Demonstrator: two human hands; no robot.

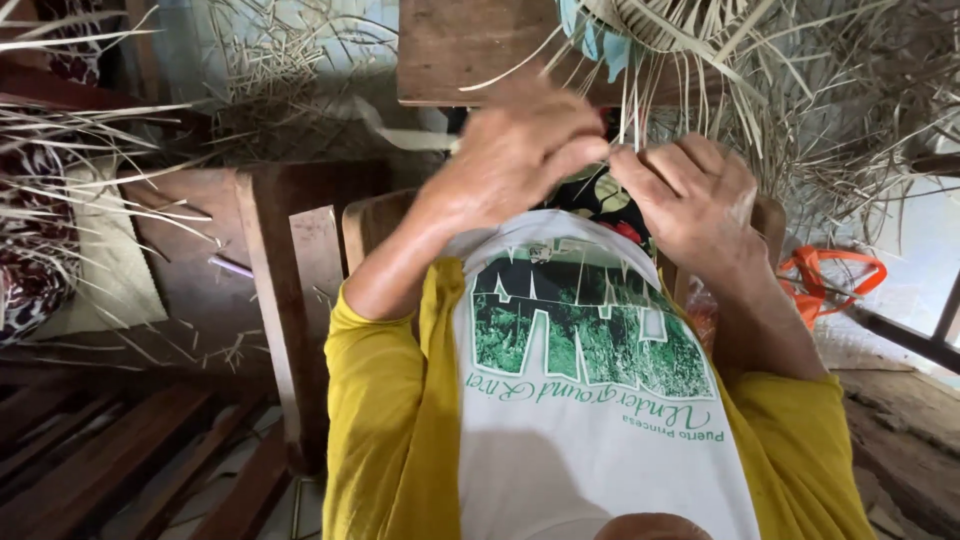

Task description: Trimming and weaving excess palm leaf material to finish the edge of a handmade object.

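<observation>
A half-woven piece of pale palm strips (680, 25) hangs over the near edge of a wooden block (450, 45) at the top of the view, its loose ends fanning down and out to the right. More dry strips (60, 180) spread in from the left, over a flat woven mat (100, 270) that lies on the dark wooden table (200, 290). A thick upright plank (275, 300) stands between that table and the person's yellow sleeve (370, 420). An orange strap (830, 275) lies low on the right.

Both hands meet just under the woven piece. The left hand (515, 150) is closed, its fingertips pinched on a thin strip (625, 120) that runs down from the weave. The right hand (695, 195) is curled tight, thumb pressed to forefinger on the same strip or one beside it; which, cannot be told.

The step in hand looks like plaiting: one strand is being folded or pulled across its neighbour at the working edge of the weave. The next move probably calls for keeping the pinch firm with one hand while the other frees a finger to pick up the adjoining strand, since a slack hold would likely let the crossing loosen.
</observation>
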